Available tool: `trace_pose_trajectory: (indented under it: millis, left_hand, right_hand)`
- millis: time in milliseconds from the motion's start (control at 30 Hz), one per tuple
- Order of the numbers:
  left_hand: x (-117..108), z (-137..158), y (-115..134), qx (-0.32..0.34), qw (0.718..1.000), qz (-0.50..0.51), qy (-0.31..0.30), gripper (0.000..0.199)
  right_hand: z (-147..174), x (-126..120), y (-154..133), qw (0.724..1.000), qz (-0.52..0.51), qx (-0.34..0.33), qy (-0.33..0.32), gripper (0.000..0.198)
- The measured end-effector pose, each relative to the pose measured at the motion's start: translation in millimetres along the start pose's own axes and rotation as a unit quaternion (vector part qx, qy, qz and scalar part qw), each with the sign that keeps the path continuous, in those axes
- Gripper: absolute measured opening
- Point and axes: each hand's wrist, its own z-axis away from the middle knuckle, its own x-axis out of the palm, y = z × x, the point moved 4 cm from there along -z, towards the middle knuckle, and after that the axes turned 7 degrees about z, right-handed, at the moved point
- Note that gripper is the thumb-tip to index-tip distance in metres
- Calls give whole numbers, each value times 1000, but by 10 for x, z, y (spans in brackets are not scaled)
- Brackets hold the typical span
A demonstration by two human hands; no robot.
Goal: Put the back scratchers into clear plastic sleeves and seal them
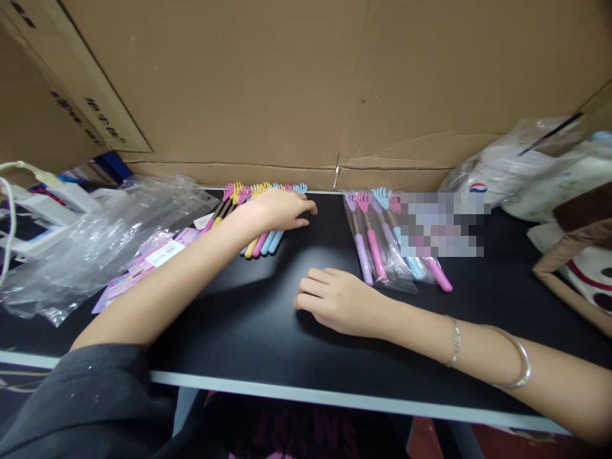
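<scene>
My left hand point(287, 209) reaches over a row of small claw-headed back scratchers point(275, 242) in pink, yellow and blue, partly covering them. Its fingers are apart, with nothing visible between them. My right hand point(335, 299) rests on the black tabletop point(239, 331), fingers loosely curled in and no object showing in them. Just beyond it, several more back scratchers point(375, 255) in purple, pink and blue lie in clear plastic sleeves. A blurred patch covers part of these.
Clear plastic bags point(119, 223) and printed cards point(138, 264) lie at the left beside white devices point(52, 204) with a cable. A bagged white cup point(507, 166) and a brown-and-white bag point(583, 248) stand at the right. A cardboard wall point(296, 83) rises behind.
</scene>
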Motion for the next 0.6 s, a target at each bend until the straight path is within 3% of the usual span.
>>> trace_pose_trajectory:
  millis: [333, 600]
  left_hand:
    - [-240, 154, -364, -73, 997, 19, -17, 43]
    - [-80, 448, -1020, -144, 988, 24, -39, 54]
  right_hand:
    - [7, 7, 7, 1000, 5, 3, -10, 16]
    - [5, 1, 9, 1000, 10, 8, -8, 17]
